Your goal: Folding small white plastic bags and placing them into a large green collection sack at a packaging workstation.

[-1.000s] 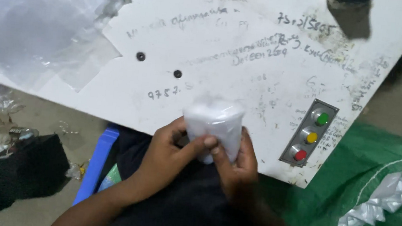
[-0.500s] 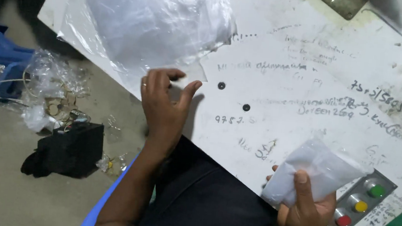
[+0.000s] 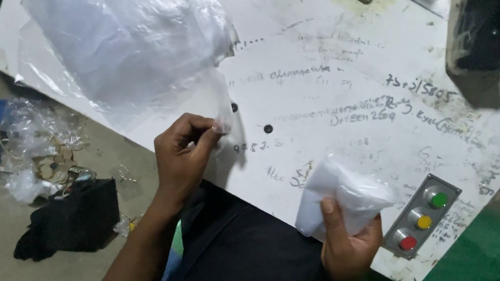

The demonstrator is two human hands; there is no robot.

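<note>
Left hand (image 3: pixel 184 153) pinches the corner of a clear bag (image 3: pixel 120 39) lying on the table (image 3: pixel 353 59); thin, limp, slippery, best taken at the edge. Right hand (image 3: pixel 346 245) clamps a soft white packet (image 3: pixel 345 194).

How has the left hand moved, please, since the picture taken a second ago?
Yes. The left hand has left the white packet, now in the right hand alone, and gone towards the clear bag pile, pinching a bag corner near the two black holes.
</note>
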